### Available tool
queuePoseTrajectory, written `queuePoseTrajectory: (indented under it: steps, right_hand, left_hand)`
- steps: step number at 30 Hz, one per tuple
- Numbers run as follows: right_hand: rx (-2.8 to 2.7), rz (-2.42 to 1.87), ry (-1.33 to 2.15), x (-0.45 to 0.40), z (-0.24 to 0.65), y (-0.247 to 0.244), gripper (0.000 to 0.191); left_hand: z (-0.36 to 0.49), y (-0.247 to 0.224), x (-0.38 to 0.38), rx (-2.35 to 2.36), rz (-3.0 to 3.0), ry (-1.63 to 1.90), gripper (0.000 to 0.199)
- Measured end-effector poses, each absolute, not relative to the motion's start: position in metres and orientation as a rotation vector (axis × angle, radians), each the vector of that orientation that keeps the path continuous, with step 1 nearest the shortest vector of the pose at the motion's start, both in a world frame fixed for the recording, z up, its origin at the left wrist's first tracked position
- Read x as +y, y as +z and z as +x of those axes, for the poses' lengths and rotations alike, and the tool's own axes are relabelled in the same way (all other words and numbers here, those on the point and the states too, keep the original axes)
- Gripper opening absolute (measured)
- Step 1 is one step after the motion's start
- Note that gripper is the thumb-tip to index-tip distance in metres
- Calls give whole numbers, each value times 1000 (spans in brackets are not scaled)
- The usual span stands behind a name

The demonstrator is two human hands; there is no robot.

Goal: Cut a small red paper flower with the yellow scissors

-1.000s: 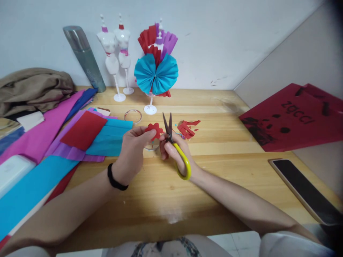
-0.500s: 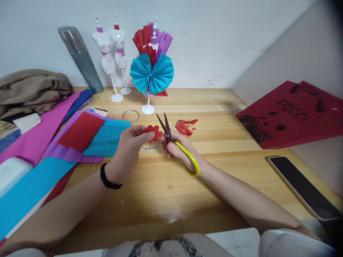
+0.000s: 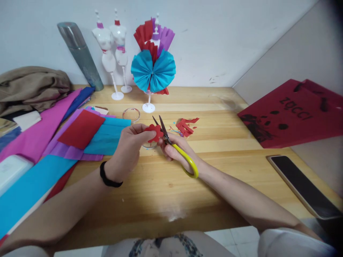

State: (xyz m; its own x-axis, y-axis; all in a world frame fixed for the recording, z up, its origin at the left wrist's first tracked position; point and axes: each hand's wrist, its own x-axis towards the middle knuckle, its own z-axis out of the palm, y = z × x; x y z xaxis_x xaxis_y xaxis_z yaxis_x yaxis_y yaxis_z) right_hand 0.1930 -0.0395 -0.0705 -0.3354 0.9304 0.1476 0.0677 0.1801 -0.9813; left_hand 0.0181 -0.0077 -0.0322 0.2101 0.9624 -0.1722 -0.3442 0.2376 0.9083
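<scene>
My left hand (image 3: pixel 134 142) pinches a small red paper flower (image 3: pixel 154 133) with a scalloped edge between thumb and fingers. Yellow-handled scissors (image 3: pixel 186 159) are gripped in my right hand (image 3: pixel 178 146), their dark blades parted and pointing up and away, right beside the flower's edge. The right fingertips are close to the flower; whether they touch it I cannot tell. Behind my right hand lie red paper scraps (image 3: pixel 185 127). A roll of tape, partly hidden, rests on the table (image 3: pixel 160 192) below the flower.
A mini mannequin dressed in pleated blue paper (image 3: pixel 154 71) stands at the back, with two bare white mannequins (image 3: pixel 108 60) and a leaning flask (image 3: pixel 83 55) to its left. Coloured paper sheets (image 3: pixel 81 128) cover the left side. A red bag (image 3: pixel 289 114) and a phone (image 3: pixel 302 185) are at right.
The scissors have shifted slightly left, bringing the blades against or near the flower's right edge. The flower has turned slightly in my left hand. The whole view has tilted a little.
</scene>
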Motion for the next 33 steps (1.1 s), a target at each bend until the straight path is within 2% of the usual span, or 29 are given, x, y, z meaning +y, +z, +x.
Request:
queuePoseTrajectory:
  steps: [7,17,29,33]
  right_hand:
    - [-1659,-968,1170,-37,195,-81,55]
    - [-1666,-1030,1158,-38,193,-73,54]
    - [-1664,-1069,1110,-38,192,-77,60]
    - [-1657,-1047,1123,-38,193,-80,56]
  left_hand:
    - [19,-32,-8,902,848,1080,13]
    - [19,-31,-9,938,839,1081,12]
    - [19,-31,-8,934,832,1078,11]
    - [19,-30,-8,931,819,1076,11]
